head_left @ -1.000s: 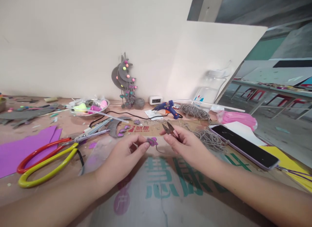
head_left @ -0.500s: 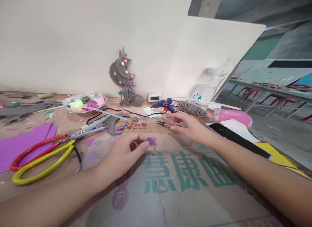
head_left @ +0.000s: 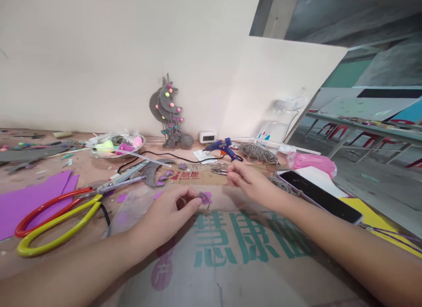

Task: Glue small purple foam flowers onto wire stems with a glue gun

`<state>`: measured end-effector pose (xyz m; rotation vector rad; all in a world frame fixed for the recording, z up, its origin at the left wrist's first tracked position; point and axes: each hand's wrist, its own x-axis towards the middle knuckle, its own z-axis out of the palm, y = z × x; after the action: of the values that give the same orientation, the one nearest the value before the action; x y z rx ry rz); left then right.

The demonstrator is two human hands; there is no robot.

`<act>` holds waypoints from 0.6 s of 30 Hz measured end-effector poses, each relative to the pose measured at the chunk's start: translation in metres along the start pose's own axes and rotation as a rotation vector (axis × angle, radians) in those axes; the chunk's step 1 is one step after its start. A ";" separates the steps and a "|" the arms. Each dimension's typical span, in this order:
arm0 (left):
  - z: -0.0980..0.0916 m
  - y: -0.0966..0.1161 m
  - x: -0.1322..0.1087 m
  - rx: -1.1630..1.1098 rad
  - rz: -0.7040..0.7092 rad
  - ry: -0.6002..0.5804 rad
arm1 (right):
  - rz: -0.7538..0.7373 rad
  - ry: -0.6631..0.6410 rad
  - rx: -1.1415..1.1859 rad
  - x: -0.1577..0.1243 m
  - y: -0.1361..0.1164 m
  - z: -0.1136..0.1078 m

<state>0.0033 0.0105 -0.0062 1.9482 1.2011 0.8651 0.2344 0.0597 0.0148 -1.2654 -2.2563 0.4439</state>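
My left hand (head_left: 171,210) rests on the printed cardboard (head_left: 250,258) and pinches a small purple felt flower (head_left: 205,197) between thumb and forefinger; a short grey string hangs from the flower. My right hand (head_left: 248,181) hovers just right of it with its fingers curled and the tips together; I cannot see whether they hold anything. Small thread snips (head_left: 218,170) lie on the cardboard just beyond those fingertips, apart from them.
Large scissors with red and yellow handles (head_left: 56,225) lie left, on a purple foam sheet (head_left: 29,201). Behind are a blue glue gun (head_left: 224,147), grey cord (head_left: 260,154), a pompom bowl (head_left: 115,146) and a grey felt ornament (head_left: 168,107). A phone (head_left: 319,195) lies right.
My right hand held the snips upright beside the flower, laid them down further back on the cardboard, and has now drawn back from them. My left hand kept the flower in place.
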 end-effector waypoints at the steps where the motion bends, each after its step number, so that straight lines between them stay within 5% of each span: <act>1: 0.000 0.000 0.000 -0.002 0.000 0.003 | 0.009 0.030 0.049 0.001 -0.003 -0.008; 7: 0.000 -0.001 -0.001 0.004 -0.001 -0.003 | 0.072 0.069 0.350 0.005 -0.015 -0.040; 13: 0.001 -0.002 -0.001 0.029 -0.012 -0.008 | 0.187 0.111 0.696 0.007 -0.012 -0.034; 18: 0.001 -0.001 -0.001 0.023 -0.021 -0.018 | 0.221 0.087 0.768 0.008 -0.011 -0.033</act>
<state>0.0030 0.0095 -0.0078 1.9542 1.2239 0.8245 0.2420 0.0624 0.0497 -1.0742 -1.6058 1.1713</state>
